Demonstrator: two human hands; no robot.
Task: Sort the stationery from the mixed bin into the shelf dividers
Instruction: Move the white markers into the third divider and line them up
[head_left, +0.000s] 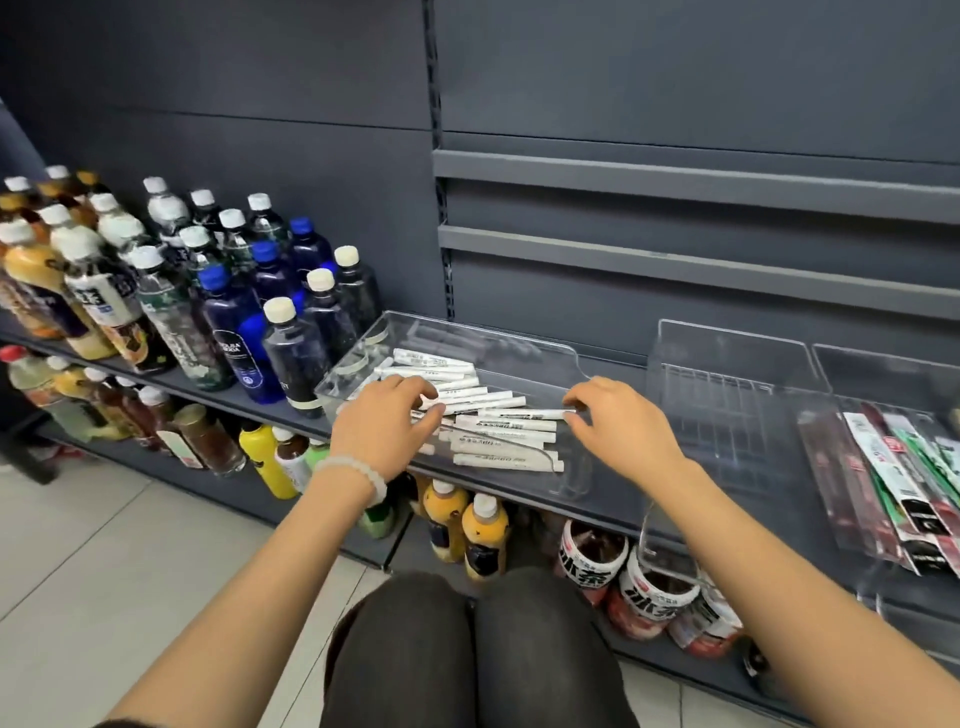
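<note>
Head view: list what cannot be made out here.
- Print on the white markers: too small and blurred.
- Markers under the left hand: hidden by its fingers.
- Packaged pens at right: cut off by the frame edge.
- Right hand fingertips at a marker's end: grip unclear.
</note>
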